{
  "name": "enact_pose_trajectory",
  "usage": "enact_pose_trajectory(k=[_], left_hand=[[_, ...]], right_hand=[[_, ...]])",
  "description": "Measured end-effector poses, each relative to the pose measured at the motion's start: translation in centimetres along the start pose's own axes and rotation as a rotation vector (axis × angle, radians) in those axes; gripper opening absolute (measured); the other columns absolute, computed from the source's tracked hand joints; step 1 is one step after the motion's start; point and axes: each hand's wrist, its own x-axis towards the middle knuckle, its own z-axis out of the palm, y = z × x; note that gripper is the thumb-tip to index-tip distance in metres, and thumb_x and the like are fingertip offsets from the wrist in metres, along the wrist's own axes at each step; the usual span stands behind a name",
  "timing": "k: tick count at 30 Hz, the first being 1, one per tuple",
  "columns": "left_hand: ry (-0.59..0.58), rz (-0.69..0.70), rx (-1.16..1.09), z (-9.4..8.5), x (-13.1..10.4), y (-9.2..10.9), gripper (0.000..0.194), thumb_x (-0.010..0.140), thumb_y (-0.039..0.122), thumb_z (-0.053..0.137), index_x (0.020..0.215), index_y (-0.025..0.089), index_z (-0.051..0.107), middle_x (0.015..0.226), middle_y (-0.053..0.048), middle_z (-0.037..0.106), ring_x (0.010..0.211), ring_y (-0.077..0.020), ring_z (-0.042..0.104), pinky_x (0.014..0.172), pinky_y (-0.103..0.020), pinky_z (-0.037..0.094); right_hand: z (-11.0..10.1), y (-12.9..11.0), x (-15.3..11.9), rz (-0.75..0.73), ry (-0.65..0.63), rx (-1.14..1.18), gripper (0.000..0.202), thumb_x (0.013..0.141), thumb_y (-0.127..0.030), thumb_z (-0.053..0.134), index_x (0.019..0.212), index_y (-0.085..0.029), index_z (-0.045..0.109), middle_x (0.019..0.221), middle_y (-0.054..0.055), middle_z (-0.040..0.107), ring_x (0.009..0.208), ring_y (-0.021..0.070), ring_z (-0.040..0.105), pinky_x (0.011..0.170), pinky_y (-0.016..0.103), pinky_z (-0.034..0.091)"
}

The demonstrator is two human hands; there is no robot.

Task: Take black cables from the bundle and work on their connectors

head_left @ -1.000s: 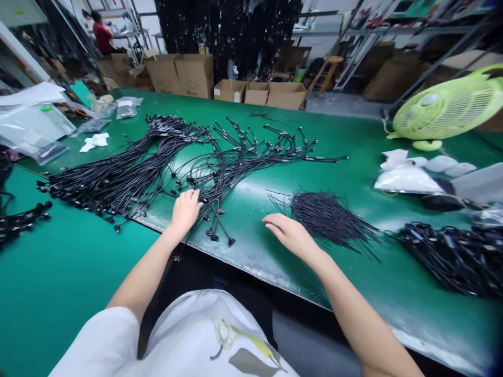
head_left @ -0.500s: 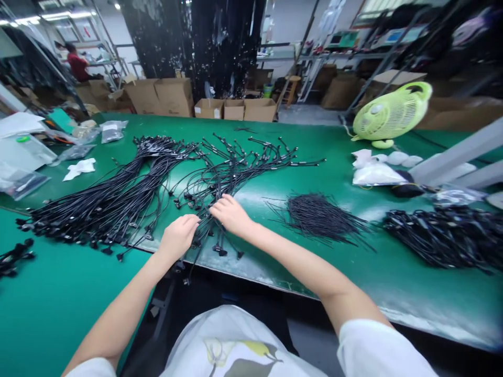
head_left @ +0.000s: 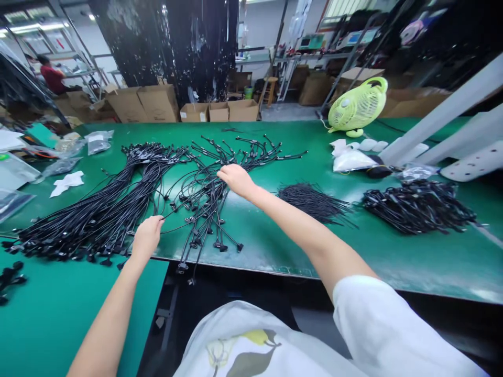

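My left hand (head_left: 148,236) is closed on a black cable, near the front edge of the green table (head_left: 259,246). The cable runs right from its fingertips toward a loose, tangled pile of black cables (head_left: 208,201) with small connectors. Over the upper part of that pile, my right hand (head_left: 237,179) has its fingers pressed together; what they grip, if anything, is hidden. Left of the pile lies a large, combed-out bundle of black cables (head_left: 106,209). A heap of thin black ties (head_left: 314,201) lies to the right.
Coiled black cables (head_left: 418,207) lie at the right, below a white bag (head_left: 353,161) and a green fan (head_left: 358,107). White metal posts (head_left: 444,112) rise there. Bags and papers sit at the far left. Cardboard boxes (head_left: 157,103) stand behind the table; a person in red sits far back.
My hands have moved apart: the left toward the lower left with a cable, the right up over the pile. The whole view has shifted slightly.
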Motion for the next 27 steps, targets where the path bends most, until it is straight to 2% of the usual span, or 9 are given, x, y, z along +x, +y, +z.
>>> enact_pose_trajectory(k=[4,8,12,17,20,22,24,26,27], left_hand=[[0.016,-0.028,0.070,-0.9,1.5,-2.6,0.032,0.094,0.035,0.037,0.095,0.019,0.064,0.093,-0.012,0.069,0.088,-0.0283,0.063,0.082,-0.038,0.047],[0.151,-0.101,0.093,-3.0,2.5,-4.4,0.041,0.094,0.039,0.033,0.101,0.015,0.064,0.112,-0.019,0.065,0.107,-0.0346,0.057,0.102,-0.052,0.035],[0.112,-0.099,-0.009,-3.4,4.2,-5.2,0.033,0.086,0.043,0.047,0.079,0.017,0.067,0.097,-0.015,0.070,0.101,-0.0351,0.061,0.105,-0.058,0.031],[0.196,-0.127,-0.296,-2.7,6.6,-4.2,0.049,0.095,0.042,0.028,0.118,0.014,0.060,0.121,-0.012,0.066,0.111,-0.0240,0.061,0.097,-0.040,0.048],[0.257,-0.244,-0.639,-3.4,6.8,-3.7,0.031,0.085,0.041,0.053,0.099,0.017,0.067,0.104,-0.005,0.071,0.107,-0.0228,0.062,0.107,-0.040,0.040],[0.349,-0.337,-0.807,-4.4,6.3,-4.2,0.018,0.081,0.037,0.059,0.078,0.019,0.064,0.070,0.003,0.064,0.081,-0.0183,0.062,0.104,-0.041,0.043],[0.411,-0.407,-0.920,-5.6,5.4,-4.9,0.018,0.081,0.036,0.056,0.070,0.021,0.058,0.048,0.008,0.040,0.054,-0.0127,0.047,0.095,-0.041,0.050],[0.365,-0.448,-0.996,-6.7,4.4,-5.1,0.022,0.079,0.041,0.057,0.068,0.022,0.055,0.043,0.010,0.024,0.044,-0.0102,0.032,0.088,-0.042,0.053],[0.315,-0.467,-1.036,-7.1,3.8,-4.7,0.024,0.077,0.044,0.059,0.068,0.022,0.057,0.042,0.010,0.026,0.044,-0.0100,0.033,0.086,-0.044,0.054]], right_hand=[[-3.4,3.3,0.8,0.070,0.140,0.000,0.036,0.100,-0.016,0.023,0.109,-0.011,0.057,0.106,0.016,0.055,0.096,0.0242,0.046,0.090,0.036,0.030],[-4.4,5.8,-0.7,0.266,0.150,0.167,0.028,0.100,-0.023,0.035,0.107,-0.010,0.059,0.104,0.014,0.056,0.093,0.0223,0.050,0.081,0.031,0.036],[-4.9,4.9,-2.5,0.249,0.197,0.233,0.029,0.101,-0.023,0.035,0.110,-0.013,0.061,0.106,0.011,0.057,0.098,0.0180,0.052,0.085,0.026,0.039],[-7.3,3.1,-3.0,0.142,0.441,0.397,0.033,0.102,-0.026,0.031,0.113,-0.016,0.061,0.105,0.009,0.058,0.099,0.0158,0.055,0.087,0.025,0.042],[-8.8,3.8,-3.3,0.151,0.489,0.384,0.036,0.103,-0.028,0.029,0.117,-0.016,0.059,0.107,0.010,0.057,0.102,0.0160,0.054,0.090,0.026,0.042],[-9.5,4.8,-3.9,0.208,0.360,0.289,0.036,0.103,-0.028,0.029,0.121,-0.016,0.057,0.110,0.011,0.057,0.104,0.0167,0.054,0.090,0.027,0.041],[-9.8,5.8,-4.9,0.273,0.141,0.176,0.034,0.102,-0.028,0.032,0.122,-0.016,0.058,0.113,0.012,0.057,0.103,0.0188,0.055,0.085,0.028,0.042],[-9.7,5.9,-6.3,0.320,-0.030,0.112,0.033,0.101,-0.025,0.035,0.117,-0.012,0.060,0.111,0.015,0.058,0.095,0.0205,0.058,0.073,0.027,0.042],[-9.6,5.3,-7.1,0.321,-0.084,0.108,0.030,0.099,-0.021,0.037,0.111,-0.010,0.063,0.107,0.016,0.059,0.088,0.0202,0.059,0.067,0.026,0.040]])
